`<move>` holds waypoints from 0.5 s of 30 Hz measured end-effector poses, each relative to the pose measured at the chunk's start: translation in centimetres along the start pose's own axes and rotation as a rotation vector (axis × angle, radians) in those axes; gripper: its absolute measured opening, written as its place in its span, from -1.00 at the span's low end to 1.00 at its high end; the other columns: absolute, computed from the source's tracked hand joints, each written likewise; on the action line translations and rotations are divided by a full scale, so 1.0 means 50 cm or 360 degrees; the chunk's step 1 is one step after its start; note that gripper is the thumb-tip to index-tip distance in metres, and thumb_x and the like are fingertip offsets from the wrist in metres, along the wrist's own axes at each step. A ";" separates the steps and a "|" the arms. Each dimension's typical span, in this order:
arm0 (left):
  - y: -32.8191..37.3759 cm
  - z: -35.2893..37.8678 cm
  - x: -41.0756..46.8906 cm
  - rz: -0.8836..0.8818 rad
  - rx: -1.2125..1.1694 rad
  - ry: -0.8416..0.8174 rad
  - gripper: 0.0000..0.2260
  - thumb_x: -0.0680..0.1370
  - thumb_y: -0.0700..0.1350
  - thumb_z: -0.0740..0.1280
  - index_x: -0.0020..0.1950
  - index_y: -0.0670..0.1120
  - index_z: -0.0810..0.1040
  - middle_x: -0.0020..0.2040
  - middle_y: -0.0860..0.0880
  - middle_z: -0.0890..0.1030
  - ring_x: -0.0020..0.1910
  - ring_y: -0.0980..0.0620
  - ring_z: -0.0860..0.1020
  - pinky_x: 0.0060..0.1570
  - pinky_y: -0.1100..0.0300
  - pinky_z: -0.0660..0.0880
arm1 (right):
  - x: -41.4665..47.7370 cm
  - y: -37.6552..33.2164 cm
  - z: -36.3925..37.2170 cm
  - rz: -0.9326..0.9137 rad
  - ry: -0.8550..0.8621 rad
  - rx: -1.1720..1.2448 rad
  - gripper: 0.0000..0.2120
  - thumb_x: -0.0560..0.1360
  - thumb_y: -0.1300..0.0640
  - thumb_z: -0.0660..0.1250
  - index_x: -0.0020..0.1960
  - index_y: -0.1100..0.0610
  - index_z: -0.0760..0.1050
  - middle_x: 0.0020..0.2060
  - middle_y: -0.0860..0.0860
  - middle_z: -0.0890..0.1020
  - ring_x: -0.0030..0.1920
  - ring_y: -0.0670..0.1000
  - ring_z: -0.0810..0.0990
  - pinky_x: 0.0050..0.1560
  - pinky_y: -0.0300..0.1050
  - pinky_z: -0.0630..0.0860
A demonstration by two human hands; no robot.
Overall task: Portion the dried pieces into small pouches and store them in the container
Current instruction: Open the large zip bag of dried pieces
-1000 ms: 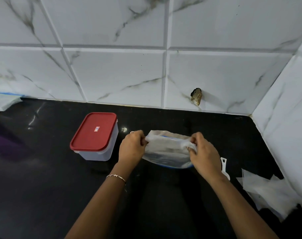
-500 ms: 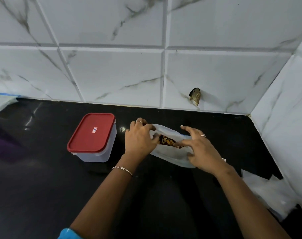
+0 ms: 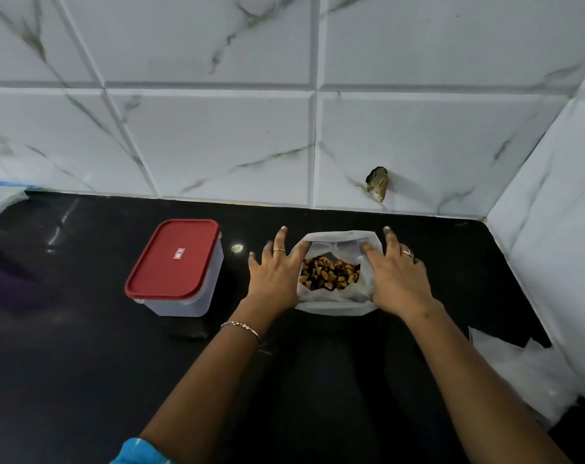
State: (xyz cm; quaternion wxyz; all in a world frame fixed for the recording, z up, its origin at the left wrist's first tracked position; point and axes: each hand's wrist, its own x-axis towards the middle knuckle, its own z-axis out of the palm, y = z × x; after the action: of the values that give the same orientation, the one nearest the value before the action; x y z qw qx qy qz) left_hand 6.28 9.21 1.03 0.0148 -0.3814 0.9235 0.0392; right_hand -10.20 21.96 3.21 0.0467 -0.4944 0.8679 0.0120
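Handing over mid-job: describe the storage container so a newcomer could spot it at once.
Look at the black countertop under the marble-tiled wall. Just left of the left hand, which touches the open bag of dried pieces, stands the container. It is the only rigid box there: translucent white body, closed red lid.

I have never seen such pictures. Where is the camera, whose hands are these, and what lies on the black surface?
No machine is here. A person wears one camera on the head, so you see what they see. The left hand and the right hand, fingers straight, press the sides of a white bag whose mouth stands open. Inside are dried pieces. Left of it, on the black counter, stands a container with its red lid on. White plastic sheets lie at the right edge.
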 end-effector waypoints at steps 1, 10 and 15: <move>-0.005 0.003 -0.003 0.0052 -0.0055 -0.0012 -0.11 0.45 0.13 0.42 0.55 0.16 -0.16 0.56 -0.15 -0.22 0.53 -0.26 0.01 0.43 -0.31 0.11 | -0.001 0.003 0.007 -0.0064 -0.0004 0.0039 -0.14 0.43 -0.02 0.45 0.55 -0.10 0.00 0.55 0.16 -0.14 0.51 0.22 0.12 0.36 0.16 0.35; -0.017 0.027 -0.009 0.0123 -0.0170 0.0232 -0.32 0.43 0.27 0.35 0.50 0.22 0.18 0.57 -0.08 -0.21 0.54 -0.20 -0.12 0.45 -0.33 -0.01 | -0.009 -0.002 0.038 -0.0281 0.0300 0.0148 -0.59 0.50 -0.01 0.36 0.34 -0.18 0.46 0.57 0.04 -0.07 0.54 0.11 0.03 0.43 0.14 0.25; -0.027 0.016 0.001 -0.0024 -0.0032 0.0057 -0.21 0.40 0.35 0.32 0.52 0.21 0.03 0.54 -0.14 -0.33 0.53 -0.28 -0.22 0.42 -0.39 -0.07 | 0.004 0.009 0.041 0.0042 0.0157 -0.0091 -0.17 0.34 -0.14 0.50 0.51 -0.15 0.18 0.55 0.12 -0.21 0.55 0.21 -0.14 0.48 0.28 0.04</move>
State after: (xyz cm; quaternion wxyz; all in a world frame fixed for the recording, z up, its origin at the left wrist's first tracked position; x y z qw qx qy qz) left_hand 7.20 8.28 0.17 -0.0053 -0.3890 0.9203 0.0415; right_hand -10.54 22.13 1.16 -0.0104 -0.4839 0.8750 0.0132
